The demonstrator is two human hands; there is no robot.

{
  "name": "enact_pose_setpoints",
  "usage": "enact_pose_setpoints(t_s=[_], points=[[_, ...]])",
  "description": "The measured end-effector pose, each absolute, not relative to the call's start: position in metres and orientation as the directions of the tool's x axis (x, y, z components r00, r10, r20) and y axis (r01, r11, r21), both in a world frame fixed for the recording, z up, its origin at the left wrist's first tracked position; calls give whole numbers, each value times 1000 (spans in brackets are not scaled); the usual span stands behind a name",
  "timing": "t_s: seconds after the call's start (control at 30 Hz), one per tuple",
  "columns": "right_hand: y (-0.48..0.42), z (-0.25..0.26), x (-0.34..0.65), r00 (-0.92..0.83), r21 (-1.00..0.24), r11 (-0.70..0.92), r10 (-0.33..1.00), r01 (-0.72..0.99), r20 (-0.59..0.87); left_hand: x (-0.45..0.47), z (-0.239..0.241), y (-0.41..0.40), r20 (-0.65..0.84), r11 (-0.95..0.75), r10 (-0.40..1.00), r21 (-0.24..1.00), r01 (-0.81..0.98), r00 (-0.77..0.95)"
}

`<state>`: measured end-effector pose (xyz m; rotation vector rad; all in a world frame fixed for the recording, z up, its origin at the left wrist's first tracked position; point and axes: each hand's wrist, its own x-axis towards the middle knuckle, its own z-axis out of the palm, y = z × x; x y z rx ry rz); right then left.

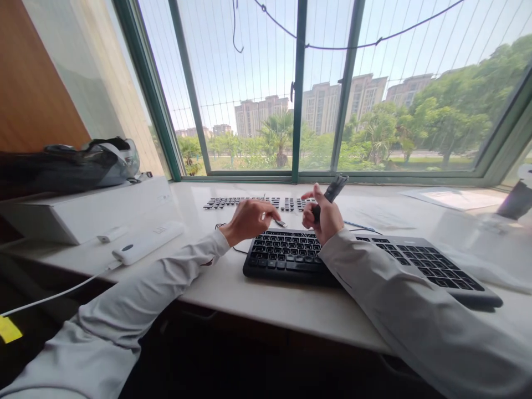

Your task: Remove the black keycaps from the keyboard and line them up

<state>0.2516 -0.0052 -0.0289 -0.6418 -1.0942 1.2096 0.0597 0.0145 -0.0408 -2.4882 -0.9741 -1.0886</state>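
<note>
A black brush [330, 195] is gripped in my right hand [326, 219], its bristles pointing up and away from me. That hand is above the middle of a black keyboard [305, 267], whose keycaps are off over most of its face. My left hand [250, 219] hovers by the keyboard's back left corner with its fingers bent together. Just below its fingertips shows a small USB plug [281, 223]. Whether those fingers pinch the plug or something else I cannot make out. My right forearm hides part of the keyboard.
Loose keycaps [226, 203] lie in rows behind the keyboard. On the left are a white power strip [147, 244] with a cable and a white box [87, 213] bearing a dark bag [70, 166]. Papers [453, 198] lie at the right, by the window.
</note>
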Motion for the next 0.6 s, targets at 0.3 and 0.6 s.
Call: enact_pose_setpoints(t_s=[0.3, 0.6], points=[[-17, -25, 241, -161, -815, 76, 966, -574, 203, 78, -42, -10, 511, -770, 636, 369, 520, 578], [-26, -27, 241, 52, -831, 237, 968, -504, 245, 72, -42, -14, 389, -861, 491, 354, 365, 780]])
